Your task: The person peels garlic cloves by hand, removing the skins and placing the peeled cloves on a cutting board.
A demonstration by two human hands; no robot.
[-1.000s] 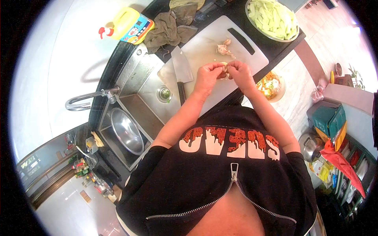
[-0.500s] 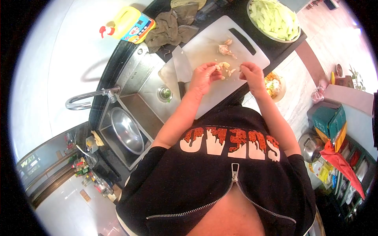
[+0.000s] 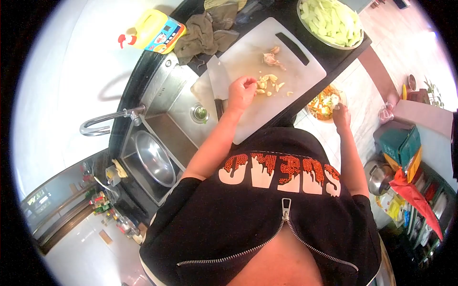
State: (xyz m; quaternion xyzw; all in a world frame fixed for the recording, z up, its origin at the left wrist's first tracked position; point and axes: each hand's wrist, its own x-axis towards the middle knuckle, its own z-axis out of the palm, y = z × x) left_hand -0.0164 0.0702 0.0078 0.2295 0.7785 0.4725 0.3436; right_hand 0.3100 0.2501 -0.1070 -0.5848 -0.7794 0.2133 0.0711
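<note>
My left hand [image 3: 243,93] is closed in a pinch over the white cutting board [image 3: 298,78], beside peeled garlic cloves [image 3: 268,80]. Whatever its fingertips hold is too small to make out. A partly broken garlic bulb [image 3: 272,59] lies farther up the board. Off the board's right side, my right hand [image 3: 341,117] reaches down at the rim of a bin of food scraps [image 3: 323,106]. Its fingers are bunched, with a small pale bit near them that I cannot identify. Left of my left hand, a cleaver [image 3: 219,78] rests on the board's edge.
A bowl of sliced green vegetable [image 3: 331,24] stands at the counter's far right. On the left are the sink [image 3: 179,125], its faucet [image 3: 112,117] and a metal basin [image 3: 155,158]. A yellow detergent bottle [image 3: 160,32] and brown cloth [image 3: 200,35] lie at the back.
My right hand has moved from above the board, right and down to the scrap bin. The left hand has drawn slightly left, and more garlic cloves now show on the board.
</note>
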